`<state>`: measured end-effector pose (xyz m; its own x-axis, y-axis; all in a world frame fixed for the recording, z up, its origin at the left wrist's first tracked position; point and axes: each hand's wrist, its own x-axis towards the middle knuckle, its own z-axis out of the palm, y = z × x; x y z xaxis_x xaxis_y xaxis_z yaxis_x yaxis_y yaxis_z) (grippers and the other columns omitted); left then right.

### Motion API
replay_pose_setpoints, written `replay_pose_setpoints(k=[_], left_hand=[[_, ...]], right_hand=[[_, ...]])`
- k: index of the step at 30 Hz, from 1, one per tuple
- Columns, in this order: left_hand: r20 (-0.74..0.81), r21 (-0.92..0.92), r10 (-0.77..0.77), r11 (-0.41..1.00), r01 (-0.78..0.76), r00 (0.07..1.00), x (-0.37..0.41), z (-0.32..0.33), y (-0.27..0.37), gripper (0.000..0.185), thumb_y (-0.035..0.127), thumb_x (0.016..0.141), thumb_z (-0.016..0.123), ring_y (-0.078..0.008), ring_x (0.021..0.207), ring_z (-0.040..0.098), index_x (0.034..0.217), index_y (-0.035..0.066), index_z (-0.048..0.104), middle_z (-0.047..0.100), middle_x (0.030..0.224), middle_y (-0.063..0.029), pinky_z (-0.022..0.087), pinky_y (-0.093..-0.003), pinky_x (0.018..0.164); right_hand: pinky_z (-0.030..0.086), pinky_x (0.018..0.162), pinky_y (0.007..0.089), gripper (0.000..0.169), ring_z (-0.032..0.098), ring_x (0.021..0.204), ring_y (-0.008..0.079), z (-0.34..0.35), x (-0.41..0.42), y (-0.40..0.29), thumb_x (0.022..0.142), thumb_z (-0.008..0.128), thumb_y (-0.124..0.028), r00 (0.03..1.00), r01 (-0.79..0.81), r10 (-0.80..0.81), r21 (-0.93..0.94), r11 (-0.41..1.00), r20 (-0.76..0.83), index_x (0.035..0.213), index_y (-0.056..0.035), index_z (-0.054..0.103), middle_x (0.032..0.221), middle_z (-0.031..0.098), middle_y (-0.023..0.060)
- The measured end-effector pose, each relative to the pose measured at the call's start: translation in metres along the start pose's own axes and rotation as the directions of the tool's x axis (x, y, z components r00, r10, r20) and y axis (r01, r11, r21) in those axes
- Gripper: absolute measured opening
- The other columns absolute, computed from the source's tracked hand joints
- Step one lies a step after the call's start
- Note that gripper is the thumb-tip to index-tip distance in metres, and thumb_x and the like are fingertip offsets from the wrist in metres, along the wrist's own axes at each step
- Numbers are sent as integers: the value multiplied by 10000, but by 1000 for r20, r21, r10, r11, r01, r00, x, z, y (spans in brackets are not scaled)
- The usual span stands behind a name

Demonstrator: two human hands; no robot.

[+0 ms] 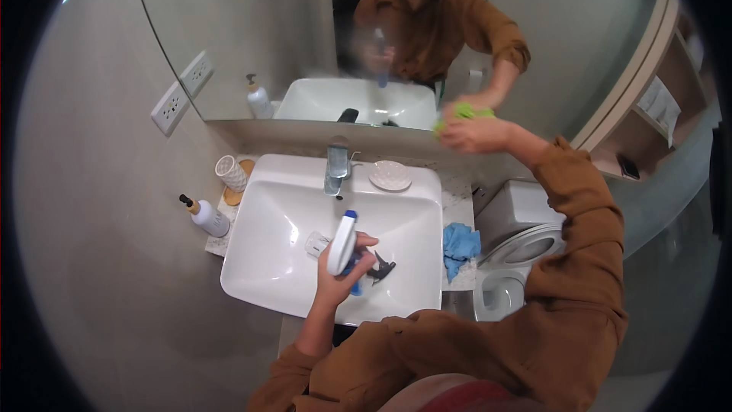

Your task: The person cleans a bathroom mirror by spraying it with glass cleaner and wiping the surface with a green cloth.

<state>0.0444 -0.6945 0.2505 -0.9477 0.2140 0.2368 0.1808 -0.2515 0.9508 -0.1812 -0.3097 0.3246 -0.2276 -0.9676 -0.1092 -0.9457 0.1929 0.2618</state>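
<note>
My left hand (331, 289) grips a spray bottle with a white and blue trigger head (343, 243), held over the white sink basin (257, 263). Part of its blue body shows below my fingers. At the lower right of the wall mirror (246, 17), my right hand (474, 136) holds a bright green cloth (466, 110) against the glass; the hand is blurred. A hazy patch lies on the mirror at the left. Inside the basin, partly behind my left hand, are a small pale cup-like item (315, 244) and a dark, hooked object (381, 269), possibly a spray head.
A chrome faucet (337, 166) and a ridged soap dish (390, 175) stand behind the basin. On the left are a pump bottle (210, 217) and a white textured cup (230, 173). A blue cloth (461, 249) lies right, beside the toilet (514, 240).
</note>
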Motion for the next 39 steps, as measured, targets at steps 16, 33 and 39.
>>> replay_pose_setpoints(k=[16,33,39], left_hand=[[1,6,29,1000,-29,1000,0,15,3,249,29,775,757,-164,896,601,1010,-3,681,609,1002,-90,493,-300,795],[-285,-40,6,999,-18,959,-32,-41,-8,255,-32,772,703,-189,835,636,1018,-29,635,635,1000,-119,521,-313,769],[-375,-28,3,999,-14,927,-40,-79,11,243,5,789,707,-194,800,641,1013,-39,624,640,980,-127,515,-304,767]], right_hand=[[474,1002,355,485,580,1169,290,-253,45,52,742,570,128,449,-487,38,-209,848,-893,1192,-44,625,1254,611,98],[527,905,366,315,639,1010,256,-287,-152,42,838,644,-1,-773,-460,-179,346,818,-608,1150,-37,619,1131,651,111],[508,842,352,301,632,900,252,-309,68,68,844,539,-9,-412,-297,208,347,890,-887,1135,-22,614,1027,654,115]])
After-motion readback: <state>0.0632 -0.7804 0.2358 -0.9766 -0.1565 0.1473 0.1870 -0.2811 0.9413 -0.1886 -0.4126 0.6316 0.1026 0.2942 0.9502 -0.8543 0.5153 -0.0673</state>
